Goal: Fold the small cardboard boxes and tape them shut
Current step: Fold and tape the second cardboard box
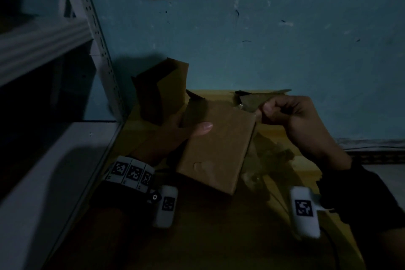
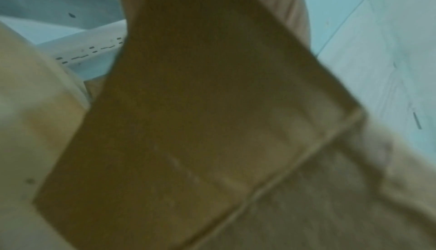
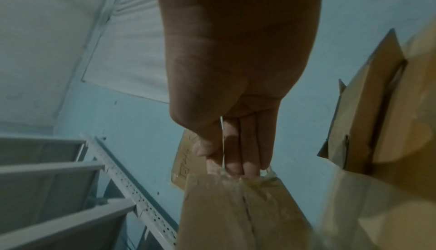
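Both hands on small cardboard box (image 1: pixel 215 149): left hand (image 1: pixel 175 136) clamps side, right hand (image 1: pixel 291 114) pinches clear tape (image 3: pixel 245 177). Light, stiff; hold by edges.

Grey metal shelving rack (image 1: pixel 43 55) with a perforated upright at the left; scuffed blue wall (image 1: pixel 263 39) behind; yellow worktop (image 1: pixel 306 160) below; pale ceiling panel (image 3: pixel 59 30) overhead

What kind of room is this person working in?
Probably a small storeroom or packing corner. A grey metal shelf rack stands by a scuffed blue wall, and flat cardboard box blanks are piled under the cardboard box being taped.
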The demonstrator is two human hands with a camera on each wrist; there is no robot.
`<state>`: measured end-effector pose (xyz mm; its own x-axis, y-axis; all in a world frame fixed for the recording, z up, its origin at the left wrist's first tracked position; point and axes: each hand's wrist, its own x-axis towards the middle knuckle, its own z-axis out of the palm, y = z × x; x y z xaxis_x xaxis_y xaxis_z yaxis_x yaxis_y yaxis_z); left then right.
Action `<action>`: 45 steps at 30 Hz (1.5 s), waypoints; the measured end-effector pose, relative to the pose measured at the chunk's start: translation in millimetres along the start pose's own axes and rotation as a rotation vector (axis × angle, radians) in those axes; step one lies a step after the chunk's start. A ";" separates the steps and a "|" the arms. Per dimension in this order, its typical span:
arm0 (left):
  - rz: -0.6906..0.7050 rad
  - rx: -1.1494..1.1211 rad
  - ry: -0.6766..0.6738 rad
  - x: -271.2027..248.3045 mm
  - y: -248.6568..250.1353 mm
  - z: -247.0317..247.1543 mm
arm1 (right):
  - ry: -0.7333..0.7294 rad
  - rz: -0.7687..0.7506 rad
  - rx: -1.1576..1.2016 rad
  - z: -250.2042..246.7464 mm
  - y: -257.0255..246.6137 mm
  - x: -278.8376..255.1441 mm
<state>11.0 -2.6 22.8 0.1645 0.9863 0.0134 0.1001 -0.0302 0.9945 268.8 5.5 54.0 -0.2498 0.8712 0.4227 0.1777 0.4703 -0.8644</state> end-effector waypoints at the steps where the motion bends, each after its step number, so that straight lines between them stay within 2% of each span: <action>1: 0.001 0.001 0.005 0.5 -0.6 -0.5 | 0.003 0.019 0.034 -0.4 -1.7 -0.6; 4: 0.028 -0.001 0.014 1.3 -2.9 -0.8 | -0.007 0.068 0.056 -3.8 -6.1 -1.4; 7: 0.017 -0.010 0.021 1.2 -4.1 -1.0 | -0.033 0.009 -0.046 -2.5 -4.2 -1.0; 10: -0.001 -0.018 0.026 2.3 -3.8 -0.6 | -0.112 0.001 -0.052 -3.1 1.9 1.2; 16: -0.013 -0.017 0.012 0.0 0.0 0.7 | -0.105 -0.009 -0.095 -1.9 -1.0 1.8; 22: -0.004 0.010 0.017 -0.9 2.6 1.8 | -0.102 0.000 -0.315 3.5 -9.9 3.5; 29: 0.000 0.038 0.020 -1.8 6.2 4.1 | -0.128 -0.068 -0.496 3.0 -13.1 6.1; 37: 0.009 0.082 0.004 -1.8 8.7 5.7 | -0.130 -0.123 -0.562 0.7 -10.7 7.1; 45: -0.010 0.073 -0.006 -2.9 10.7 7.7 | -0.197 -0.153 -0.568 0.2 -14.8 7.8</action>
<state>19.1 -7.0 32.6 0.1689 0.9856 0.0023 0.1728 -0.0319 0.9844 264.0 5.3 70.1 -0.4738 0.7709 0.4257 0.5913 0.6368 -0.4949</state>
